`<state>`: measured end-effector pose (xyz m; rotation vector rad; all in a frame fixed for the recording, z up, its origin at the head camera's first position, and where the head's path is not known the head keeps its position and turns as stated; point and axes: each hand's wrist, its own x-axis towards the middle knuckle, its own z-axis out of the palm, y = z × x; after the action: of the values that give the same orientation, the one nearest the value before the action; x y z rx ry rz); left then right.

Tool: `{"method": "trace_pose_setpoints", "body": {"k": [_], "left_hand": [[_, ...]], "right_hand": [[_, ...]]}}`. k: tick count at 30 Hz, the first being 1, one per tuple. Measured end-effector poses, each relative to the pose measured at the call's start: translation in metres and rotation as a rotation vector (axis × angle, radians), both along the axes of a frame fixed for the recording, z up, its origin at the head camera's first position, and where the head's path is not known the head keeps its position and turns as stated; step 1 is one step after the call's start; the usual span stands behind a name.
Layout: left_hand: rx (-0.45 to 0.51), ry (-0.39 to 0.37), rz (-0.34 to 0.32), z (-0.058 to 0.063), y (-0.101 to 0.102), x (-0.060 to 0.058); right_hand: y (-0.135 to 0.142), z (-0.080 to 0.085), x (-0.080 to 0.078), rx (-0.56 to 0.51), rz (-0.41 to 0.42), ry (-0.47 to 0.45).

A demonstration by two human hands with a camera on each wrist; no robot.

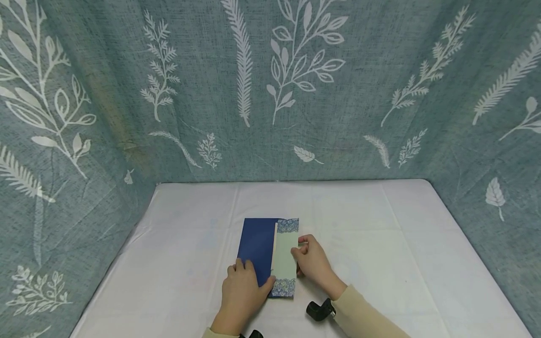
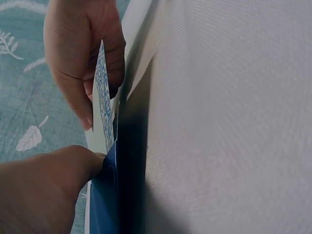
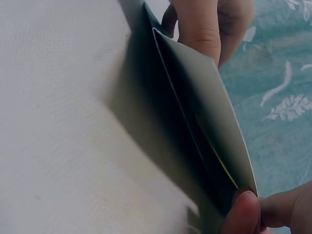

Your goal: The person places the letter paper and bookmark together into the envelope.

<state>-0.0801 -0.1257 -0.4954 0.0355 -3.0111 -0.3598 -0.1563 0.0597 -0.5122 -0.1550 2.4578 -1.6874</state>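
A dark blue folded paper piece (image 1: pixel 256 239) lies on the table, its far end pointing away from me. Along its right side runs a pale green paper panel (image 1: pixel 285 253) with blue floral bands at both ends. My right hand (image 1: pixel 314 263) pinches the panel's right edge between thumb and fingers; the right wrist view shows the panel (image 3: pixel 214 97) raised at an angle, with a gap under it. My left hand (image 1: pixel 243 291) rests on the blue part, its thumb (image 2: pixel 73 168) pressing near the panel's near left corner. Its other fingertips lie toward the left edge.
A white cloth (image 1: pixel 372 225) covers the table. Patterned teal curtains (image 1: pixel 270 141) hang behind it and at both sides. A black wrist device (image 1: pixel 320 310) sits by my right sleeve, and part of another (image 1: pixel 255 334) shows at the left wrist.
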Motion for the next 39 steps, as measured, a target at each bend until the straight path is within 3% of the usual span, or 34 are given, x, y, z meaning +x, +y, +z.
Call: {"method": "trace_pose_setpoints", "body": {"k": [17,23,32,39], "left_hand": [[0.005,-0.011,0.0,0.0032,0.0,-0.0013],[-0.013,0.02,-0.002,0.0034,0.0001,-0.0019],[-0.02,0.027,0.004,0.0058,0.0013,-0.0022],[-0.012,0.023,-0.003,0.0061,-0.0004,0.0001]], "right_hand": [[0.0028,0.0007,0.0018,-0.01,-0.016,0.034],[0.0045,0.003,0.0013,0.012,-0.029,0.055],[0.0018,-0.0011,-0.0021,0.008,-0.029,0.043],[-0.0048,0.0,0.0037,-0.009,-0.029,-0.011]]}}
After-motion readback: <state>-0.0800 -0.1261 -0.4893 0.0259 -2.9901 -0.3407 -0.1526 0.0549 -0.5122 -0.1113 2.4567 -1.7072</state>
